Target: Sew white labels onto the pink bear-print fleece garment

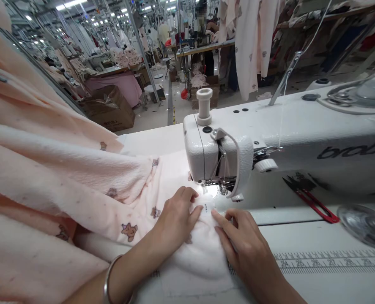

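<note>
So there's this tiny white rectangular fabric label (207,207) with small print on it, sitting on the soft pale pink fleece fabric with little brown bear prints (124,198), right in front of the needle area where the machine light makes a bright spot. My left hand (177,219) is lying flat on the fleece at about 9 o'clock from the label, fingers pressed together and pointing toward the needle, fingertips touching the label's left edge. My right hand (242,238) comes in from roughly 4 o'clock, fingers loosely curled, index fingertip pressing down just beside the label's lower right corner; not pinching anything, just holding the cloth down. I've got a thin silver metal bangle (108,276) on my left wrist. The fleece piles up in big folds off toward 9 and 10 o'clock, draping over the edge of the white flat sewing table (317,240), which has a printed ruler strip (329,261) running along at 3 o'clock from my right hand. Directly at 12 o'clock from the label is the head of the white industrial sewing machine (285,122), with a white plastic thread spool post (204,105) on top. A pair of red-handled thread snips (310,198) lies on the machine bed at 2 o'clock, well apart from my hands, and a clear round dish (365,223) sits farther right. Someone else is working at a bench way in the back.
</note>
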`<state>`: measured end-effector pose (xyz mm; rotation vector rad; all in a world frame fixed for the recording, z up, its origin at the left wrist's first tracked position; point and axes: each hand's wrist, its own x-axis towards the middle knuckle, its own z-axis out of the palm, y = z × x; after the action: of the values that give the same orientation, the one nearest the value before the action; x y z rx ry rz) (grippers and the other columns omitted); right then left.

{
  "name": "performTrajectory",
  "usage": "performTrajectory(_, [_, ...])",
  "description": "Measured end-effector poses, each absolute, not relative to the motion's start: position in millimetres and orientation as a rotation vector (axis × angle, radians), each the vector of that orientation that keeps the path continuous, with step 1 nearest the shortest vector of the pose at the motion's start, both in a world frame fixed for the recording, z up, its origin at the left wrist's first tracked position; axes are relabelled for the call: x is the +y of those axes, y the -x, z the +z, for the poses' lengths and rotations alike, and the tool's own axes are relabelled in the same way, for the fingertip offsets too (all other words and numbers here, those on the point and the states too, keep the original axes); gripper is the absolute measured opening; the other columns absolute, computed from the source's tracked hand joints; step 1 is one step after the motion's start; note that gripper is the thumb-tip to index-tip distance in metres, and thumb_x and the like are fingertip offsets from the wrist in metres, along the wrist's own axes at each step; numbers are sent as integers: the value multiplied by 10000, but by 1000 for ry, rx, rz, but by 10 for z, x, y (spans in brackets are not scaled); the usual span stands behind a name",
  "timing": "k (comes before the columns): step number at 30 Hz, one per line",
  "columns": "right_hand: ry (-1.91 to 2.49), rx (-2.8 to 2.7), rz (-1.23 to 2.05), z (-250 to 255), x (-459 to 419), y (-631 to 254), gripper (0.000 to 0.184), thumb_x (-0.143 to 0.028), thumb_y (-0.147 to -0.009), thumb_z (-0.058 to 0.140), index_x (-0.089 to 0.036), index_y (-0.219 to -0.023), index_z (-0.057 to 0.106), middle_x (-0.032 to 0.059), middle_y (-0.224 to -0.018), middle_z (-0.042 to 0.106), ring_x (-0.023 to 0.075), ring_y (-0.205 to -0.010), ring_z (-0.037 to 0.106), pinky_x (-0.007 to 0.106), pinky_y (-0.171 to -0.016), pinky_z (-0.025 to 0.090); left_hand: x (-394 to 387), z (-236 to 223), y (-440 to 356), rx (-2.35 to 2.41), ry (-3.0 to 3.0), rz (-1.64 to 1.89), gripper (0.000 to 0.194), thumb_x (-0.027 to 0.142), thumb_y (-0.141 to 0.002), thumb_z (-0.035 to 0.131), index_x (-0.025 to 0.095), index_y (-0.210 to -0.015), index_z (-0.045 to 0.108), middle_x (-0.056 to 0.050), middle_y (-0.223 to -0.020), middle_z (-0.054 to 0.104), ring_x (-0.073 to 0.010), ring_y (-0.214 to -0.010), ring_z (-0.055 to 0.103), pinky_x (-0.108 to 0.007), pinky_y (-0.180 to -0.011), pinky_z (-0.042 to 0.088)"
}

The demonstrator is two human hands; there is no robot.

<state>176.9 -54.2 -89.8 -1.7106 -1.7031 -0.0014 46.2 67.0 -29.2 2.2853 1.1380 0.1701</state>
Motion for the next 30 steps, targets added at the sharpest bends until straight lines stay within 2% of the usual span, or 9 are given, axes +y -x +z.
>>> performTrajectory(4, [1686,-1705,-26,-872,-539,-1773,288,-137,-897,443,-82,-1145,579,109,-864,474,195,-770,449,332,-635,445,586,-276,-239,774,-2595,211,255,186,-883,432,145,-1117,522,-100,-1146,529,-176,-1031,554,-312,-896,501])
performTrajectory(6, [1676,-1700,-38,-866,-532,-1772,285,-130,-894,446,-78,-1140,581,111,-862,472,198,-774,450,335,-638,447,555,-321,-166,539,-2727,223,306,190,-890,439,105,-1178,495,-135,-1235,507,-208,-1175,487,-337,-1003,455])
performTrajectory(9, [1666,-1703,-38,-869,-523,-1770,280,-117,-886,457,-63,-1128,586,114,-862,468,199,-776,454,338,-639,450,535,-395,-130,316,-2891,249,392,187,-897,430,41,-1260,424,-179,-1318,471,-254,-1302,363,-380,-1066,401])
performTrajectory(16, [1655,-1690,-32,-897,-542,-1770,259,-108,-886,451,-65,-1105,580,113,-872,463,197,-785,447,340,-649,454,519,-416,-148,294,-2971,131,426,171,-890,412,32,-1293,417,-195,-1351,444,-252,-1301,367,-362,-1066,396])
performTrajectory(23, [1669,-1713,-53,-875,-532,-1753,304,-132,-900,445,-58,-1174,553,111,-863,458,197,-772,447,338,-632,455,510,-453,-131,292,-2983,205,424,173,-894,407,43,-1298,412,-194,-1353,439,-243,-1309,357,-362,-1059,402])
performTrajectory(30, [1686,-1725,-109,-873,-527,-1749,301,-110,-893,449,-21,-1154,570,130,-868,474,211,-790,458,353,-639,465,499,-472,-138,301,-3026,154,445,179,-890,410,43,-1313,396,-201,-1364,422,-260,-1305,360,-373,-1047,418])
